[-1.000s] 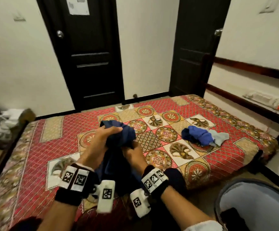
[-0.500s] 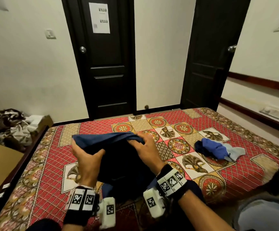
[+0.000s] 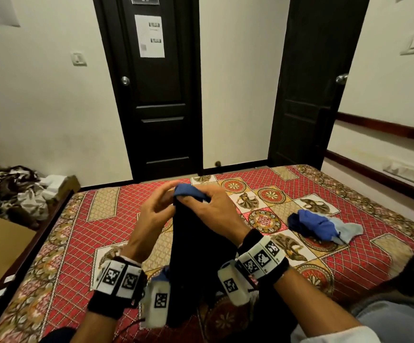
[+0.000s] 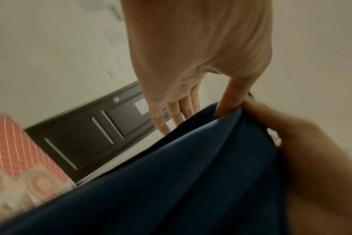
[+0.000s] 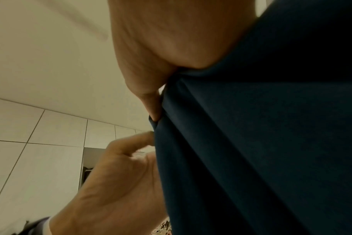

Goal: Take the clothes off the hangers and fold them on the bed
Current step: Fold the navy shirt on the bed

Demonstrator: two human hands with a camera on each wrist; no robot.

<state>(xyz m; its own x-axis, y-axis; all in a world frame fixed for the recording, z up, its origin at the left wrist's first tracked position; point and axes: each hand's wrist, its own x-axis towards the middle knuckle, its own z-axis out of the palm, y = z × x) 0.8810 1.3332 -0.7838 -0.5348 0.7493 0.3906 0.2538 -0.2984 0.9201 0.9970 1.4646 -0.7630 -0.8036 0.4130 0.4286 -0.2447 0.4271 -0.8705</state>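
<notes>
1. Head view. A dark blue garment (image 3: 196, 243) hangs in front of the person, above the near edge of the bed (image 3: 82, 231). Its top edge is bunched between both hands, and the cloth drops straight down between the two wrists. The right hand (image 3: 215, 209) has fingers and thumb curled on the top edge of the garment, gripping it. The left hand (image 3: 151, 214) is raised just left of that edge, with fingers spread and loosely bent. From here it is unclear whether it has hold of the cloth. Both wrists carry bands with black-and-white markers. A crumpled blue pile (image 3: 322, 226) lies on the bed, well right of the garment. Beyond the bed stand a dark door (image 3: 161, 95) bearing a paper notice and, to the right of it, a second dark door (image 3: 309, 95). A heap of clothes (image 3: 20, 191) lies off the left side of the bed.

2. Left wrist view. The left thumb presses the upper edge of the garment (image 4: 171, 182) where the right hand (image 4: 303, 151) grips it. The other fingers (image 4: 177, 109) are extended, off the cloth. The picture is blurred.

3. Right wrist view. The garment (image 5: 261, 143) fills the right side, pinched at its edge under the right thumb. The left hand (image 5: 119, 182) lies just beside the cloth, one fingertip at its edge.
</notes>
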